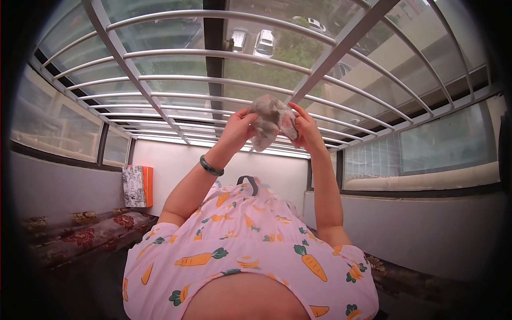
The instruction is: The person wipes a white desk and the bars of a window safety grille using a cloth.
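Between my two hands is a crumpled greyish-white cloth [266, 120] with faint pink patches, raised in front of the window bars. My left hand [241, 126] pinches its left side between thumb and fingers; a dark green bangle [211, 165] circles that wrist. On the other side, my right hand [305, 127] grips the cloth's right edge, with the index finger stretched along the top. Right behind the cloth run the white metal bars [224, 82] of a window guard. Whether the cloth touches them I cannot tell.
A pale window sill [180, 160] lies below the bars. At its left end stands a grey-and-orange box [138, 186] bearing writing. Patterned curtains [96, 232] hang at the left, with more curtain fabric [384, 268] at the right. Parked cars [264, 44] show far below through the glass.
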Available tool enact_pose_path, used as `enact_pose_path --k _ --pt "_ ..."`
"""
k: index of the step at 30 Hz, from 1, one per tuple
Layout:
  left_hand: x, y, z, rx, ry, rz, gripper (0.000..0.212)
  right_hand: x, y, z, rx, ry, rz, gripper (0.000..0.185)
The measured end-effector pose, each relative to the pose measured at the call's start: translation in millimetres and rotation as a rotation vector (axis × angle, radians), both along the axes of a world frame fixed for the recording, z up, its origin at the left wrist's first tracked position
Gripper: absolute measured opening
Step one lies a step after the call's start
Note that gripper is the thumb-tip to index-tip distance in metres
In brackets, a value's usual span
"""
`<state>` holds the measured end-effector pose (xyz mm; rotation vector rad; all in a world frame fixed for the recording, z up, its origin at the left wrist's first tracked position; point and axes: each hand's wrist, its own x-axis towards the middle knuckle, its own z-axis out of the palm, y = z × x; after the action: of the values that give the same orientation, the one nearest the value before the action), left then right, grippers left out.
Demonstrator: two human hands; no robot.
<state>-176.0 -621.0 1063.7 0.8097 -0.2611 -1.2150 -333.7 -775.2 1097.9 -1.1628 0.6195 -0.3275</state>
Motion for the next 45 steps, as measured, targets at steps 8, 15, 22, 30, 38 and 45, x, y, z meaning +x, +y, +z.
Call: enact_pose_path --k 8,15,22,30,38,45 --pt "-71 2 28 -0.167 -1.174 0.161 0.055 9 35 -3 0.145 -0.285 -0.103 0.046" --pt "-45 36 8 -0.101 -0.882 0.228 0.036 53 -5 64 -1.718 -0.114 -0.382 0.041" --pt "-9 89 -24 0.190 -0.766 0.244 0.027 100 -44 16 -2.116 0.064 -0.438 0.028" --pt "18 142 -43 0.283 -0.647 0.516 0.023 210 26 3 -2.160 -0.230 -0.382 0.025" --pt "44 191 -44 0.346 -0.601 0.661 0.023 378 139 -24 -1.940 -0.271 -0.294 0.040" --pt "50 242 -57 0.435 -0.526 0.859 0.022 436 219 49 -1.658 -0.059 0.314 0.052"
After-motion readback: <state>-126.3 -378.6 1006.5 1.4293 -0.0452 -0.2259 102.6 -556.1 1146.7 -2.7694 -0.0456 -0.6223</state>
